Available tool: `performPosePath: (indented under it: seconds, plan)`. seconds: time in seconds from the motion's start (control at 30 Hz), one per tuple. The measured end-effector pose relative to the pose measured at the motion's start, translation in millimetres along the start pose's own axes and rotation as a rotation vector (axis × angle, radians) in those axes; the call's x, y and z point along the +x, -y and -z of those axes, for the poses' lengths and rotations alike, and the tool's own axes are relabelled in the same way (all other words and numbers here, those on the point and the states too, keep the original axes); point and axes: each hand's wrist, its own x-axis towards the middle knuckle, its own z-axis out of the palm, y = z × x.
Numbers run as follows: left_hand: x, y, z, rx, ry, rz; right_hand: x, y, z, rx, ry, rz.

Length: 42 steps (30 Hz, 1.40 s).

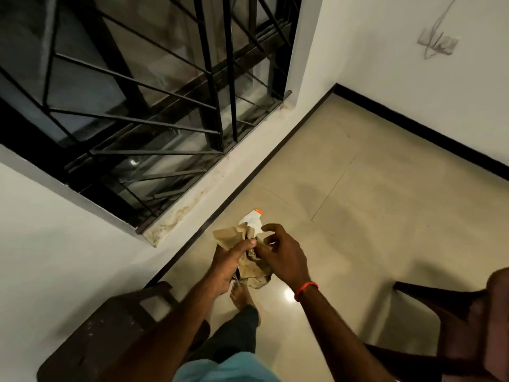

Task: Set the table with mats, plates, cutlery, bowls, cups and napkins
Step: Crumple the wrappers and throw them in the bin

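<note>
Evidently a paper bundle in hand, and no table in sight.
Just below centre, the left hand [234,257] grips a crumpled brown paper bundle [254,274], possibly napkins, with a white slip [253,220] sticking out at 12 o'clock. The right hand [285,257] curls over it at 3 o'clock; I cannot tell whether it pinches the paper. No mats, plates, cutlery, bowls or cups show, so I judge nearly all the laying is left.

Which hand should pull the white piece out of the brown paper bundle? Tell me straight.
Probably right. The left hand grips the brown paper bundle, steadying it; the right hand holds nothing, its fingers just beside the white piece.
</note>
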Motion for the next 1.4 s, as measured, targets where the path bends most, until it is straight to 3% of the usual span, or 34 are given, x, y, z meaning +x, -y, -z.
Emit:
performPosePath:
  seconds: [0.17, 0.43, 0.7, 0.83, 0.93, 1.1, 1.27, 1.4]
  plan:
    - [63.4, -16.2, 8.2, -0.015, -0.077, 0.06, 67.4, -20.0, -4.8, 0.261, 0.071, -0.036]
    - [144.8, -11.6, 8.7, -0.154, -0.153, 0.108, 147.9, -51.1, -36.0, 0.202, 0.148, -0.066]
    - [221.1, 51.5, 48.2, -0.241, -0.273, 0.214, 214.9, -112.9, -91.5, 0.289, 0.237, -0.202]
    - [267.4, 84.9, 68.4, -0.181, -0.432, 0.284, 256.7, -164.6, -129.6, 0.253, 0.217, -0.241]
    - [306.9, 111.1, 86.5, -0.152, -0.444, 0.232, 288.8, -206.9, -160.3, 0.216, 0.263, -0.254]
    - [378.0, 226.2, 108.3, -0.091, -0.503, 0.324, 336.9, -274.5, -216.9, 0.181, 0.369, -0.231]
    - [427.5, 201.7, 113.0, -0.204, -0.512, 0.187, 382.0, -333.9, -262.0, 0.053, 0.404, -0.198]
    - [452.2, 225.6, 105.8, -0.2, -0.565, 0.168, 429.7, -375.9, -302.1, -0.107, 0.425, -0.077]
